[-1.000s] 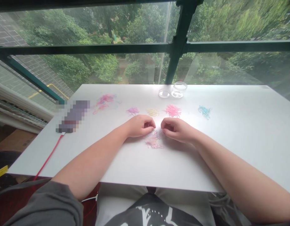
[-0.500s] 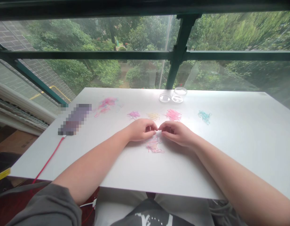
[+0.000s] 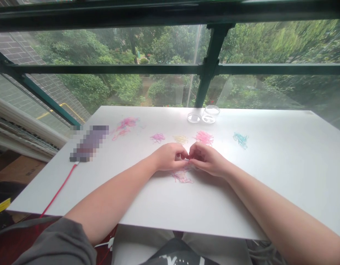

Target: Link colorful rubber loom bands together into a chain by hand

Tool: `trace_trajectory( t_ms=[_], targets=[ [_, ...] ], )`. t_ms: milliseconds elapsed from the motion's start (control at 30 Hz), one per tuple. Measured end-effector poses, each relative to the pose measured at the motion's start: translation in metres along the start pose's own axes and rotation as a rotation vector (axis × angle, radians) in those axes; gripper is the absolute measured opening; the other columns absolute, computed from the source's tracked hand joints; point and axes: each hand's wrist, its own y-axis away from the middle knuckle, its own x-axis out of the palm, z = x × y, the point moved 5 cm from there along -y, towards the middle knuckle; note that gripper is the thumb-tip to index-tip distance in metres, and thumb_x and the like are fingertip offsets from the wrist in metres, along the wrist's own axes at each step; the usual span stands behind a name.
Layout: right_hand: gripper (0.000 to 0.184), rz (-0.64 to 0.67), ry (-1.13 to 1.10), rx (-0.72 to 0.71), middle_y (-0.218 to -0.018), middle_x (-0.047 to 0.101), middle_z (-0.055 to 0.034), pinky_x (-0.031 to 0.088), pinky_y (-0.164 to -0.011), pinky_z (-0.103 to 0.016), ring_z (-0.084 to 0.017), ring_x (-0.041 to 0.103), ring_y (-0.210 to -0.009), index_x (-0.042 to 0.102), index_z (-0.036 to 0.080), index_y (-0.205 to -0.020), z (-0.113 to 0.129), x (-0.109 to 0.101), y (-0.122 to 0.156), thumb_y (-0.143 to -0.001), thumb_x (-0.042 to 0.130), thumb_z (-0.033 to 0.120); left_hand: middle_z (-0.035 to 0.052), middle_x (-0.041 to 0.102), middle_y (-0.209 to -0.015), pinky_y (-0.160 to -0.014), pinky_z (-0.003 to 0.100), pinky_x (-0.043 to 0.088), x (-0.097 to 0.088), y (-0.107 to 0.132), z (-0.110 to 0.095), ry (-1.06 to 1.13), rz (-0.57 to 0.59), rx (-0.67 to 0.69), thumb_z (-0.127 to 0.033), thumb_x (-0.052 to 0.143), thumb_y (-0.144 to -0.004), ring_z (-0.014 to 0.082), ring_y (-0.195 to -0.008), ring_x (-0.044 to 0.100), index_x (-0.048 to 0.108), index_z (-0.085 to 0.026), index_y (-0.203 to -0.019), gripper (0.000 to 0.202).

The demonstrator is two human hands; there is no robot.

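Observation:
Fingertip to fingertip, my left hand (image 3: pixel 171 156) and my right hand (image 3: pixel 207 158) meet above a mixed pile of thin rubber bands (image 3: pixel 183 176), mostly pink and pale. The fingers of both hands are pinched closed; whatever lies between the tips is too small to make out. Just beyond my hands, separate small piles lie in a row: purple bands (image 3: pixel 158 137), pale yellow bands (image 3: pixel 181 139), pink bands (image 3: pixel 204 137) and, farther right, teal bands (image 3: pixel 240 140). My fingers partly cover the mixed pile's far side.
A larger tangle of pink and mixed bands (image 3: pixel 127 125) lies at the far left of the white table (image 3: pixel 282 158). Near the window stand a clear round container (image 3: pixel 212 110) and a clear lid (image 3: pixel 193 118). A blurred-out device (image 3: pixel 89 143) with a red cable (image 3: pixel 58 189) lies left.
Both hands have come slightly nearer to me over the mixed pile. My thumbs and forefingers have closed together, where small gaps showed before. The view has tilted a little.

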Motion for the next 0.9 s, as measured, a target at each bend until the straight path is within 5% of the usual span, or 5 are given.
trace_trajectory(
  t_ms=[600, 900],
  targets=[
    [0.013, 0.031, 0.121, -0.026, -0.060, 0.047, 0.0026, 0.033, -0.047, -0.020, -0.008, 0.040, -0.052, 0.051, 0.018, -0.082, 0.000, 0.000, 0.001, -0.074, 0.055, 0.027, 0.0020, 0.065, -0.075, -0.064, 0.021, 0.042, -0.004, 0.002, 0.004, 0.116, -0.027, -0.023, -0.022, 0.053, -0.074, 0.0105, -0.067, 0.056, 0.067, -0.017, -0.080, 0.016],
    [0.010, -0.038, 0.280, -0.219, -0.067, 0.053, -0.0015, 0.036, -0.054, -0.022, -0.009, 0.044, -0.057, 0.060, 0.017, -0.080, 0.011, 0.000, 0.000, -0.077, 0.051, 0.021, 0.0011, 0.064, -0.069, -0.060, 0.020, 0.041, -0.002, 0.002, 0.002, 0.093, 0.002, -0.009, -0.022, 0.052, -0.074, 0.0090, -0.061, 0.053, 0.067, -0.017, -0.075, 0.015]
  ],
)
